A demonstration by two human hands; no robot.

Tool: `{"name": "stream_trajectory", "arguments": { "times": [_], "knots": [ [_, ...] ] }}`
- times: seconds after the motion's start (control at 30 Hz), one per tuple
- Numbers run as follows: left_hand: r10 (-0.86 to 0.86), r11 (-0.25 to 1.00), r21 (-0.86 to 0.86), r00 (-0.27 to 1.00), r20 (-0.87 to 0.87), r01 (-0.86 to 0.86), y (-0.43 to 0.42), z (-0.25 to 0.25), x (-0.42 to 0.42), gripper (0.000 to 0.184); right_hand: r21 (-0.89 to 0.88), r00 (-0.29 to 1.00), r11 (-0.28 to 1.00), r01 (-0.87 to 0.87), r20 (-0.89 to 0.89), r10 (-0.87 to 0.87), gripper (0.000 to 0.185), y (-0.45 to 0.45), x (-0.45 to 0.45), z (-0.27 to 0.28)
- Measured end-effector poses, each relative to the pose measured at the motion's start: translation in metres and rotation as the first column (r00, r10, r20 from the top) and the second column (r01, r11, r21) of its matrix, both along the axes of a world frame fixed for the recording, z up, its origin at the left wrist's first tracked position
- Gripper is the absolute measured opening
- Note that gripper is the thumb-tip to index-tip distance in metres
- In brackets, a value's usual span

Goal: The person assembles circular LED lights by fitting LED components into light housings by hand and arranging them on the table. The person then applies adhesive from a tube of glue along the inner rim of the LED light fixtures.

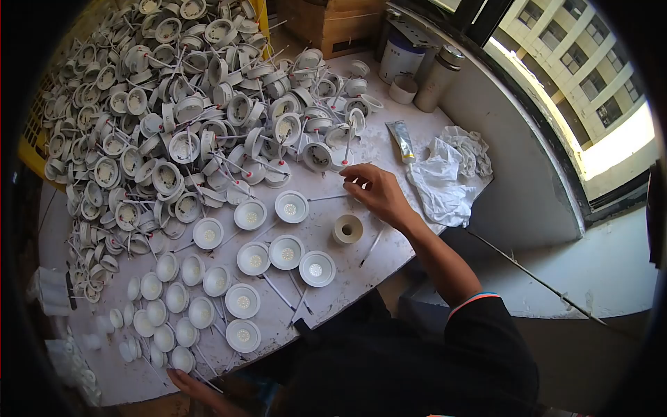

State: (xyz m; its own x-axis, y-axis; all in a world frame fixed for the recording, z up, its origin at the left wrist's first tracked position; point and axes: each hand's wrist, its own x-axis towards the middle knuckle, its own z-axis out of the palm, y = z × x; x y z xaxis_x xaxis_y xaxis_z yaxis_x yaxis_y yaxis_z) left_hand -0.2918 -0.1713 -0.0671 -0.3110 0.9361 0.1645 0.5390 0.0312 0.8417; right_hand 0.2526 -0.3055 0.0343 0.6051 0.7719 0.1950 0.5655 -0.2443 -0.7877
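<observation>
Lamp pile [187, 108] hides most of yellow crate [30, 161]; L hand [196, 390] partly cut off @ btm edge.

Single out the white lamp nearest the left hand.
It's the white lamp at the bottom of the laid-out group, just above the left hand in the picture; every other lamp sits farther from those fingers.

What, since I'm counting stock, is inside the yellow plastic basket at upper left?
Round white lamp housings with wires are heaped in the yellow plastic basket and spill onto the whitish table. Its bottom and anything beneath the heap's surface are covered.
</observation>
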Motion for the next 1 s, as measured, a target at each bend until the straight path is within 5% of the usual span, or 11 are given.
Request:
{"name": "stream_trajectory", "arguments": {
  "times": [0.1,0.2,0.33,0.43,0.57,0.7,0.97,1.0],
  "knots": [
    [0.03,0.998,0.058,0.994,-0.103,-0.024,-0.005,0.008,-0.005,0.05,-0.034,0.996,0.995,-0.089,0.018,0.09,0.028,-0.016,-0.008,0.002],
    [0.057,0.966,0.256,0.997,-0.048,-0.043,0.003,0.007,-0.01,0.046,-0.106,0.945,0.993,-0.055,0.315,0.086,0.025,-0.027,-0.005,-0.007],
    [-0.061,0.948,0.314,0.997,0.037,0.047,0.003,0.035,0.022,0.045,-0.026,0.948,1.0,0.006,0.319,0.003,0.024,-0.011,0.011,-0.009],
    [-0.139,0.977,0.183,0.979,0.151,0.11,-0.008,0.067,0.072,0.044,-0.019,0.969,1.0,0.009,0.245,-0.004,0.025,0.023,0.022,-0.009],
    [-0.204,0.976,0.109,0.967,0.155,0.188,-0.022,0.077,0.098,0.04,-0.012,0.888,1.0,0.022,0.461,-0.014,0.022,0.066,0.052,-0.043],
    [-0.265,0.964,0.032,0.934,0.241,0.265,-0.041,0.085,0.113,0.034,-0.166,0.9,0.986,0.027,0.433,0.049,0.021,0.088,0.067,-0.064],
    [-0.266,0.961,0.025,0.9,0.346,0.275,-0.05,0.101,0.124,0.032,0.024,0.902,0.998,0.054,0.428,-0.059,0.023,0.083,0.066,-0.016],
    [-0.289,0.955,0.049,0.886,0.363,0.292,-0.05,0.102,0.127,0.032,0.042,0.98,0.997,0.072,0.185,-0.078,0.025,0.076,0.056,0.004]
  ]
}}
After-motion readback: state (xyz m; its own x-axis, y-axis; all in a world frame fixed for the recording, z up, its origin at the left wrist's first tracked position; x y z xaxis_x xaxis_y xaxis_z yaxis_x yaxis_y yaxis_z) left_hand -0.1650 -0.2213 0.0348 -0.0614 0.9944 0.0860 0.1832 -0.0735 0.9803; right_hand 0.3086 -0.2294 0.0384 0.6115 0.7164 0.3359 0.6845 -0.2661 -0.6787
